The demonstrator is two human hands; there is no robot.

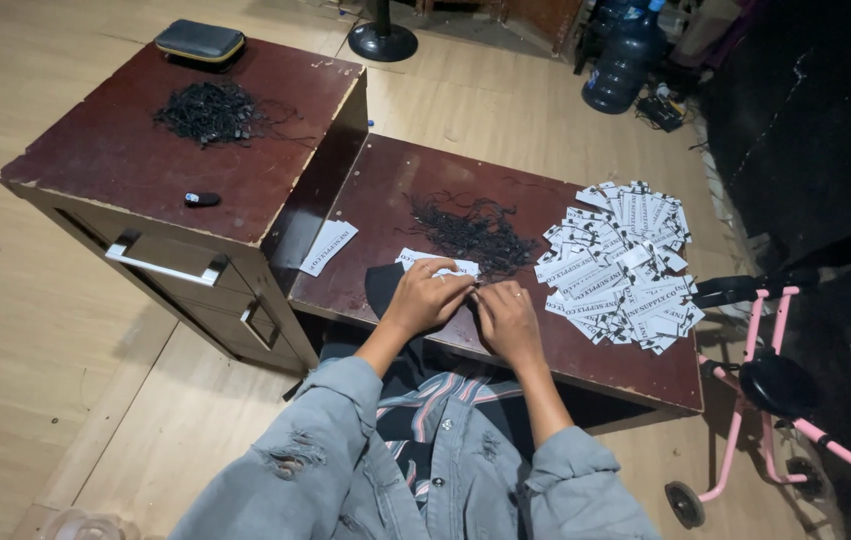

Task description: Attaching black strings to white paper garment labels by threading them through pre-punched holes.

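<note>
My left hand (pixel 425 297) and my right hand (pixel 508 316) meet at the front of a low dark red table (pixel 376 190). The left hand pinches a white paper tag (pixel 439 262), and the right hand's fingertips touch the same spot, probably on a thin black string. Just beyond the hands lies a tangle of black strings (pixel 473 231). To the right spreads a heap of white printed tags (pixel 622 263). One loose tag (pixel 328 247) lies at the table's left edge.
A taller dark red cabinet (pixel 126 150) with drawers stands at the left, bearing another pile of black strings (pixel 213 110), a dark zip case (pixel 200 41) and a small black object (pixel 202 199). A pink tricycle (pixel 776 390) stands at right; a water bottle (pixel 627 55) behind.
</note>
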